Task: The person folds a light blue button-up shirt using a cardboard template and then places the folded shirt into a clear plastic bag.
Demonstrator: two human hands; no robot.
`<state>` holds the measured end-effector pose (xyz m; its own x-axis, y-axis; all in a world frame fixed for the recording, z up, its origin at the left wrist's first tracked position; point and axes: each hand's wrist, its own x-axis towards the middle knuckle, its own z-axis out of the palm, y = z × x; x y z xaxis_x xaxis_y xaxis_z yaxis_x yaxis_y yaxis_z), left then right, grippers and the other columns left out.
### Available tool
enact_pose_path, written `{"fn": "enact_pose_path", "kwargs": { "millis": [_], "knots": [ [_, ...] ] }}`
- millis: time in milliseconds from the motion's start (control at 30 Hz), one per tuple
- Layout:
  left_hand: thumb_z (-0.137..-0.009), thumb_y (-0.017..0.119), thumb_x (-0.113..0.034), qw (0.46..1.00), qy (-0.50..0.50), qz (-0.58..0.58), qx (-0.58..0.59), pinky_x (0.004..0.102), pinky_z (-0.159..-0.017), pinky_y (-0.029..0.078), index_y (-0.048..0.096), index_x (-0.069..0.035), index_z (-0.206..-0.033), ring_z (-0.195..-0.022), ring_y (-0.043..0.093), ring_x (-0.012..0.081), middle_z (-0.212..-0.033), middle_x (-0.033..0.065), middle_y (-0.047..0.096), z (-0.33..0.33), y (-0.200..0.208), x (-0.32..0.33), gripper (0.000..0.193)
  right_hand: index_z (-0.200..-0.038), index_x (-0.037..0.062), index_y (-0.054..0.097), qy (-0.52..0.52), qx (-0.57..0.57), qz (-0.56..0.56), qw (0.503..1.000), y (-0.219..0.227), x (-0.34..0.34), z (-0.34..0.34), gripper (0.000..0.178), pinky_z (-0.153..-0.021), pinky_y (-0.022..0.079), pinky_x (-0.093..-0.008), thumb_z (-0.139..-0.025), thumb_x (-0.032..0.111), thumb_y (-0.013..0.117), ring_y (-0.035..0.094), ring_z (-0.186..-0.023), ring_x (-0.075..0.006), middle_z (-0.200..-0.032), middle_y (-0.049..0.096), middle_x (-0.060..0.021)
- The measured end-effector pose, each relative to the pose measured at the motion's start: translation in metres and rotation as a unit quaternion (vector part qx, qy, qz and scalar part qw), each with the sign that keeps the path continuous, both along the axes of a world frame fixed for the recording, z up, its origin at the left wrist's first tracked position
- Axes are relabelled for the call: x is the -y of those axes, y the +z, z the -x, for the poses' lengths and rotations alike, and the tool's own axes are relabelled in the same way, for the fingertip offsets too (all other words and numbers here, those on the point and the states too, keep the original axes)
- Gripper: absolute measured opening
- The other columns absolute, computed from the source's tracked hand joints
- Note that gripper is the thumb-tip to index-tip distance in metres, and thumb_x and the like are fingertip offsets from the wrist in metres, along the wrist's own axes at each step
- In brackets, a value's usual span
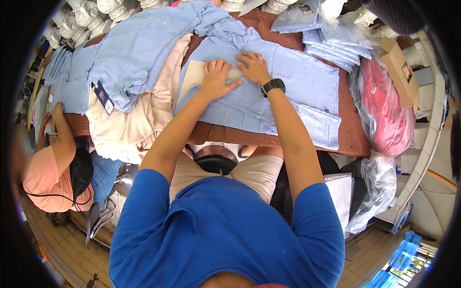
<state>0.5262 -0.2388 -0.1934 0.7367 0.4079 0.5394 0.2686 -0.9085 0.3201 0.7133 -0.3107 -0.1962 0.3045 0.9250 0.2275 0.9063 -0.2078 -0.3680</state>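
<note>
Your left hand (218,79) lies palm down on a light blue garment (307,67) and a cream board (189,79), its grip loose, with the fingers somewhat spread and the thumb out toward the right. Your right hand (253,68) rests just beside it on the same garment, fingers spread and its grip pinching nothing; a black watch (272,87) is on that wrist. The garment is laid out in front of you on the brown-covered counter (354,120), its near right part lying in layered folds along the edge. The board lies on the cloth, its left part bare and another strip of it showing between your hands.

To your left, another light blue garment (149,41) is heaped over cream cloth (127,122), with a navy tag (102,96) hanging from it. At the far right corner sits a stack of light blue garments in clear plastic (331,41). Near it stand an open cardboard box (399,72) and a plastic bag of red cloth (384,108). A person in a peach top (50,180) sits by the counter's left end, a hand (58,108) at the blue cloth there.
</note>
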Motion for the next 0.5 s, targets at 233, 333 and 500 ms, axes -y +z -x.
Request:
{"fn": "enact_pose_path", "kwargs": {
  "millis": [233,333,500],
  "knots": [
    [-0.075,0.072,-0.059,1.000,0.026,0.002,0.016,0.0508,-0.102,0.029,0.061,-0.007,-0.110,-0.113,0.044,0.0288,-0.113,0.0085,0.052,0.000,-0.002,0.003,0.064,-0.127,0.0301,0.064,0.003,0.017,-0.023,1.000,-0.001,0.006,0.003,0.040,-0.111,0.029,-0.0549,-0.088,0.039,0.063,0.039,-0.133,-0.0312,-0.144,0.049,0.0013],
    [-0.078,0.072,-0.056,1.000,0.016,0.017,0.003,0.0462,-0.101,0.032,0.062,-0.008,-0.113,-0.112,0.046,0.0292,-0.114,0.0079,0.054,0.004,0.003,0.002,0.060,-0.127,0.0308,0.064,0.000,0.007,-0.030,1.000,0.000,0.004,0.003,0.040,-0.111,0.029,-0.0550,-0.087,0.037,0.064,0.039,-0.133,-0.0307,-0.143,0.050,0.0025],
    [-0.082,0.070,-0.050,0.998,-0.054,0.034,-0.004,0.0442,-0.103,0.034,0.062,-0.007,-0.119,-0.114,0.047,0.0300,-0.118,0.0083,0.055,0.028,0.009,-0.010,0.057,-0.129,0.0212,0.062,0.019,-0.130,0.053,0.990,0.020,-0.030,-0.036,0.048,-0.110,0.031,-0.0510,-0.083,0.032,0.070,0.044,-0.130,-0.0308,-0.141,0.052,-0.0074]
  ]
}}
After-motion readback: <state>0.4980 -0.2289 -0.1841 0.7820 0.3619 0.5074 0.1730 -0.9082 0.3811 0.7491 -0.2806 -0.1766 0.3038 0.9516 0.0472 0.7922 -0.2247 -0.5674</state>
